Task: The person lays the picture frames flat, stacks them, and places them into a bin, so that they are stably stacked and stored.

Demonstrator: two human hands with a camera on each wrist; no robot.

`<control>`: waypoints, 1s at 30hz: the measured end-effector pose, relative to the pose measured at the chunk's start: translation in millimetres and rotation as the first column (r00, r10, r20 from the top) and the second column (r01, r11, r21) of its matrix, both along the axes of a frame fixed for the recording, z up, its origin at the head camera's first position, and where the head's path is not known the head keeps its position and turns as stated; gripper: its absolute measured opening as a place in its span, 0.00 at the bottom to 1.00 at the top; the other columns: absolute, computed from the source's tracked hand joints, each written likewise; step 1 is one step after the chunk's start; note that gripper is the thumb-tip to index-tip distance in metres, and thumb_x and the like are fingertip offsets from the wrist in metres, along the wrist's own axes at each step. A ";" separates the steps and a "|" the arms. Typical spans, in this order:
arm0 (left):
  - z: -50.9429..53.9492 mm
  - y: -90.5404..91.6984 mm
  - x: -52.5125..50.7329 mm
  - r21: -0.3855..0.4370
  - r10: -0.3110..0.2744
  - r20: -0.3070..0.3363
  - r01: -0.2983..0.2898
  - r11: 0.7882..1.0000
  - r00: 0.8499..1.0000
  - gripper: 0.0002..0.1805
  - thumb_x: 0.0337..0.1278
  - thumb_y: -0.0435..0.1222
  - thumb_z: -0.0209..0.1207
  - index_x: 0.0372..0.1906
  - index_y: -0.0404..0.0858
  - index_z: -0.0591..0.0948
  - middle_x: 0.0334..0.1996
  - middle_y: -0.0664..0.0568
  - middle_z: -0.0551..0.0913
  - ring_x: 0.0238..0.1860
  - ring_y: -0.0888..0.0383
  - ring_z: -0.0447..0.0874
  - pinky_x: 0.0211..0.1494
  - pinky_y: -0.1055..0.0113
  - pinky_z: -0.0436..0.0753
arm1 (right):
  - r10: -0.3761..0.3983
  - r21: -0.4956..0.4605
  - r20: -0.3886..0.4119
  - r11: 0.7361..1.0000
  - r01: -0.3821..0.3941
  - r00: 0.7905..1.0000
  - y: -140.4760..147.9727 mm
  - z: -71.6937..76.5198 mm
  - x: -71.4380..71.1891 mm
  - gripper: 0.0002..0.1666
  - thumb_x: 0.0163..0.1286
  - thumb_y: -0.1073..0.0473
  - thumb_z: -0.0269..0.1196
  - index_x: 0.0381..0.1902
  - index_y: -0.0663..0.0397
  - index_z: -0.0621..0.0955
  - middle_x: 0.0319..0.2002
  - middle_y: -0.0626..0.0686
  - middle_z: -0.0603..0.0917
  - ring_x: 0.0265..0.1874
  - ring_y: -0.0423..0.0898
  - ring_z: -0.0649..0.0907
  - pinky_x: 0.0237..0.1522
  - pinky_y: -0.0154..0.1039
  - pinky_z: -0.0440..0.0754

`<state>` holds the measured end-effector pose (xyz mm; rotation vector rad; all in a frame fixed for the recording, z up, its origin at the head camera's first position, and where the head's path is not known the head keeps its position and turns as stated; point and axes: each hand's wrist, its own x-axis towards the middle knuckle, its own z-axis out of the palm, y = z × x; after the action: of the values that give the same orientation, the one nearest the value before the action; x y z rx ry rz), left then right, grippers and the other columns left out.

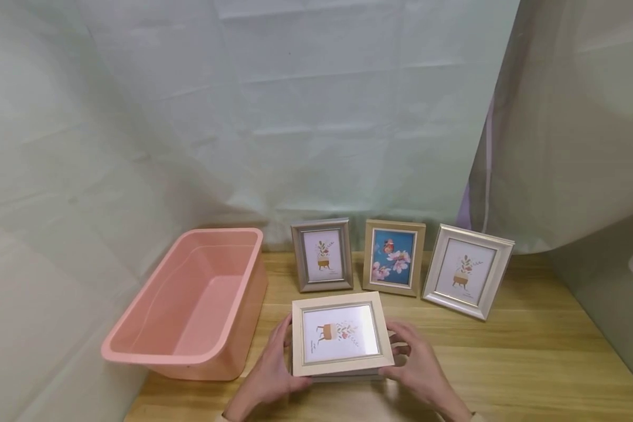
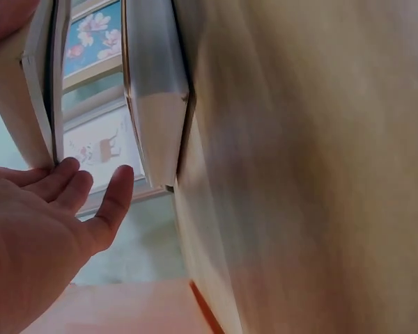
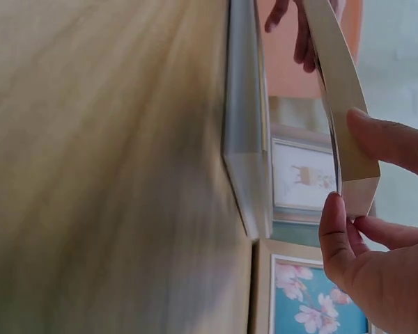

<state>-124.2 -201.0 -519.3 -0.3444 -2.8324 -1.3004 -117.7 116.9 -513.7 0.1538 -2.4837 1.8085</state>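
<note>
A cream picture frame [image 1: 343, 333] with a plant-pot print lies face up between my two hands, raised off a second frame. That lower frame [image 2: 153, 97] lies flat on the table, with a gap between the two in both wrist views. My left hand [image 1: 274, 369] holds the cream frame's left end, fingertips along its edge. At the opposite end my right hand [image 1: 417, 366] grips it, with the thumb [image 3: 386, 139] on the side and fingers underneath. The lower frame's picture is hidden from the head view.
Behind stand a grey-brown frame [image 1: 323, 255], a gold frame with a blue flower picture [image 1: 394, 257] and a silvery frame [image 1: 468, 271]. A pink plastic tub [image 1: 248, 316] sits on the left of the wooden table [image 1: 554, 363]. Pale cloth [image 1: 322, 117] hangs behind.
</note>
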 end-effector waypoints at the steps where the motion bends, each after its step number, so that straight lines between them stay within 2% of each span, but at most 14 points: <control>1: -0.9 -0.8 -1.2 -0.005 -0.004 0.002 0.004 1.000 1.000 0.79 0.25 0.39 0.89 0.88 0.36 0.53 0.84 0.34 0.63 0.73 0.34 0.78 0.76 0.36 0.80 | 0.002 0.007 0.002 1.000 -0.002 1.000 -1.1 -1.6 -0.3 0.52 0.35 0.79 0.85 0.65 0.64 0.84 0.62 0.60 0.84 0.47 0.39 0.85 0.50 0.32 0.91; 5: -3.9 -3.8 -5.2 -0.025 -0.010 0.022 0.010 1.000 1.000 0.79 0.26 0.39 0.89 0.88 0.35 0.52 0.85 0.32 0.60 0.83 0.31 0.64 0.82 0.31 0.68 | 0.010 0.055 0.025 0.998 -0.012 1.000 -5.1 -8.3 -1.0 0.51 0.37 0.76 0.86 0.65 0.63 0.84 0.59 0.60 0.85 0.46 0.41 0.86 0.48 0.32 0.91; 6: -4.6 -4.5 -5.9 -0.025 -0.013 0.022 0.014 1.000 1.000 0.79 0.25 0.39 0.89 0.88 0.35 0.52 0.85 0.32 0.60 0.83 0.31 0.63 0.82 0.31 0.68 | 0.015 0.070 0.031 0.997 -0.017 0.999 -5.9 -9.9 -1.2 0.50 0.37 0.75 0.86 0.65 0.62 0.84 0.58 0.60 0.85 0.45 0.41 0.86 0.47 0.31 0.91; 13: -9.5 -8.2 -10.8 -0.056 -0.043 -0.012 0.043 0.998 0.999 0.79 0.22 0.37 0.89 0.88 0.35 0.55 0.83 0.34 0.66 0.83 0.35 0.65 0.83 0.33 0.68 | 0.051 0.092 0.064 0.994 -0.056 0.997 -10.2 -17.2 -2.8 0.50 0.39 0.75 0.85 0.65 0.62 0.83 0.56 0.61 0.85 0.41 0.45 0.88 0.43 0.30 0.90; 18: -9.9 -9.6 -13.4 -0.073 -0.054 0.008 0.054 0.996 0.999 0.78 0.21 0.34 0.88 0.87 0.34 0.56 0.81 0.36 0.69 0.82 0.38 0.67 0.83 0.37 0.69 | 0.082 0.067 0.082 0.994 -0.088 0.993 -11.7 -19.3 -2.2 0.50 0.41 0.76 0.85 0.66 0.66 0.82 0.55 0.63 0.84 0.39 0.45 0.89 0.42 0.30 0.90; 30: -11.8 -13.0 -14.5 -0.093 -0.086 0.033 0.089 0.992 0.996 0.80 0.20 0.33 0.88 0.88 0.33 0.54 0.81 0.34 0.69 0.81 0.35 0.68 0.82 0.34 0.69 | 0.080 0.090 0.108 0.992 -0.090 0.991 -15.2 -16.5 -0.5 0.50 0.42 0.76 0.85 0.67 0.69 0.80 0.60 0.66 0.83 0.40 0.47 0.90 0.41 0.27 0.89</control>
<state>-138.7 -214.0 -531.1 -0.4602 -2.9411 -1.1964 -118.2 101.7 -530.2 0.1773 -2.6765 1.7736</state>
